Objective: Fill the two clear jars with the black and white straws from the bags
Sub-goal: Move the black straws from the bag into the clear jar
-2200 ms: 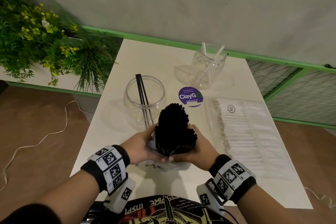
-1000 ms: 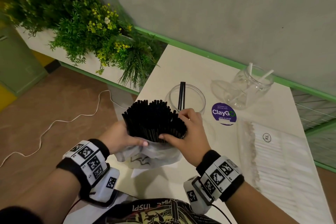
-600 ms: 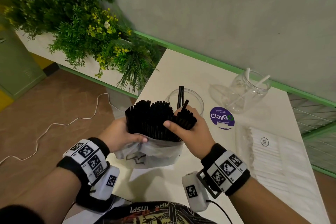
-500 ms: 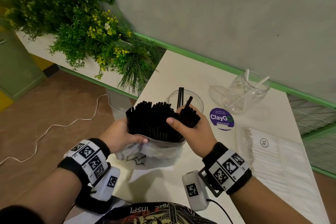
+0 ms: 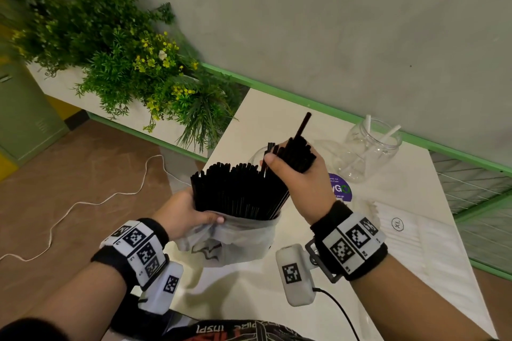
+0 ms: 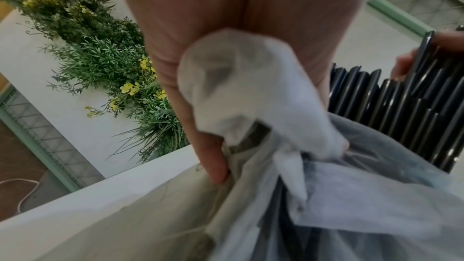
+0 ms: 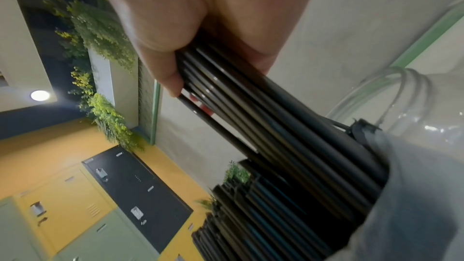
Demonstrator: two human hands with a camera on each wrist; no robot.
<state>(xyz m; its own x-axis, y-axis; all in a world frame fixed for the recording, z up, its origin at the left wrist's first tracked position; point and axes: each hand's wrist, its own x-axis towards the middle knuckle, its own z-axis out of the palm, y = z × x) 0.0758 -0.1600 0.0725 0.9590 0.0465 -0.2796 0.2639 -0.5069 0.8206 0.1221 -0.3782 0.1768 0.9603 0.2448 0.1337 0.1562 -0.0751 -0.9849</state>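
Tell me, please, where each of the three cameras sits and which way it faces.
Head: worn on the head, looking down at the table; both forearms, left hand and right hand show.
Left wrist: looks along the left hand gripping the bag.
Right wrist: looks along the right hand gripping black straws.
All three share the bag and black straws.

My right hand (image 5: 302, 174) has closed on a clump of black straws (image 5: 297, 155) and drawn it partway up out of the bag (image 5: 230, 238), above the rest.
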